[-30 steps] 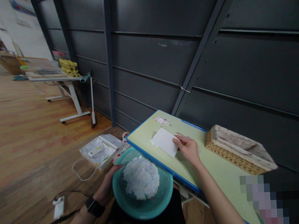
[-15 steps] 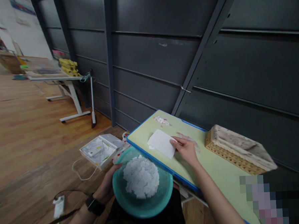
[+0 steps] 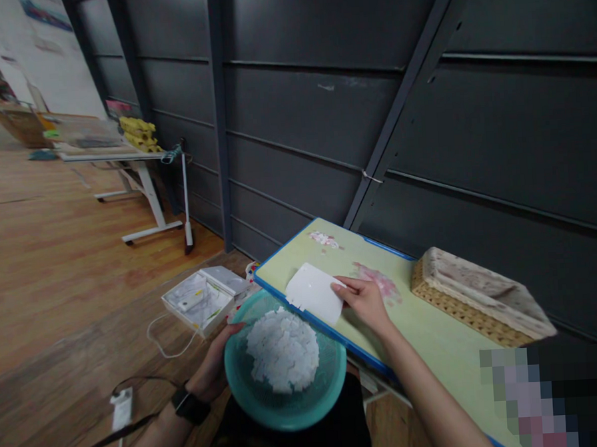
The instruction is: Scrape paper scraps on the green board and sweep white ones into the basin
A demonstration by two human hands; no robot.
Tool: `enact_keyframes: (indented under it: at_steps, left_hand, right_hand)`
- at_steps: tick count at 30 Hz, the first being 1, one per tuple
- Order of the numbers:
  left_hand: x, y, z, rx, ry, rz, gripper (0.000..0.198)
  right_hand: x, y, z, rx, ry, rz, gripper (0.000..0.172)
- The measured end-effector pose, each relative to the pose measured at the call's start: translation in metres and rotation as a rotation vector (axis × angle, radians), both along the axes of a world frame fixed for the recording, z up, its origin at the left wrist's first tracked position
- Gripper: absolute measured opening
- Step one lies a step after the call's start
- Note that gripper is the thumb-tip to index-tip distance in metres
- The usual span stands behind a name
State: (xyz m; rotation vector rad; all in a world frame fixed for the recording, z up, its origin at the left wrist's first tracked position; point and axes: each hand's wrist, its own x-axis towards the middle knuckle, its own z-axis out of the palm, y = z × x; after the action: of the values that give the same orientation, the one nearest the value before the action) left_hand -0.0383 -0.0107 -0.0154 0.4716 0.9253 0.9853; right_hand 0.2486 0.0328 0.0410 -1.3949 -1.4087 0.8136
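My right hand (image 3: 363, 303) pinches a white card (image 3: 313, 293) by its right side and holds it flat on the yellow-green table (image 3: 434, 336) at the blue front edge. A few small white pieces sit at the card's left edge. Just below that edge my left hand (image 3: 216, 361) grips the rim of a teal bowl (image 3: 286, 367), fingers curled over it. The bowl is heaped with small white pieces (image 3: 283, 350). A black watch is on my left wrist.
A wicker basket (image 3: 477, 297) with a cloth lining stands on the table at the right. An open white box (image 3: 202, 300) and a white cable with an adapter (image 3: 122, 407) lie on the wooden floor. A white-legged table (image 3: 125, 159) stands far left. Dark wall panels run behind.
My right hand has slid the card left across the table to its front edge, pushing small white pieces along. The bowl stays under the edge in my left hand.
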Motion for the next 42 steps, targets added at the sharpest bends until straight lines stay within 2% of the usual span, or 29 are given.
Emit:
enact_keyframes:
  at_steps: [3,7,11,18,24,30,37,42]
  left_hand:
    - [0.0,0.0,0.001,-0.005,0.002,0.005,0.011]
    - [0.0,0.0,0.0,-0.011,0.004,0.006,0.011]
    - [0.0,0.0,-0.001,-0.025,0.002,0.004,0.011]
    - [0.002,-0.002,0.008,-0.056,-0.033,0.001,0.015]
    - [0.004,-0.004,0.013,-0.074,0.018,-0.001,0.011]
    - [0.003,-0.003,0.006,-0.064,-0.018,0.028,0.008]
    - [0.005,-0.004,0.015,-0.076,-0.009,0.047,0.013]
    - [0.009,-0.006,0.015,-0.079,0.023,0.021,0.018]
  right_hand:
    - [0.001,-0.001,0.006,0.006,0.045,-0.023,0.044]
    - [0.021,0.006,0.017,0.111,0.132,-0.217,0.049]
    - [0.04,0.012,0.018,0.124,0.057,-0.333,0.057]
    - [0.042,0.007,0.009,0.102,-0.074,-0.282,0.054]
    - [0.052,-0.003,0.016,0.068,-0.18,-0.294,0.051]
    - [0.058,-0.01,0.019,0.061,-0.124,-0.304,0.051]
    - [0.074,-0.022,0.018,0.026,-0.088,-0.325,0.052]
    - [0.074,-0.029,0.009,-0.012,0.0,-0.347,0.055]
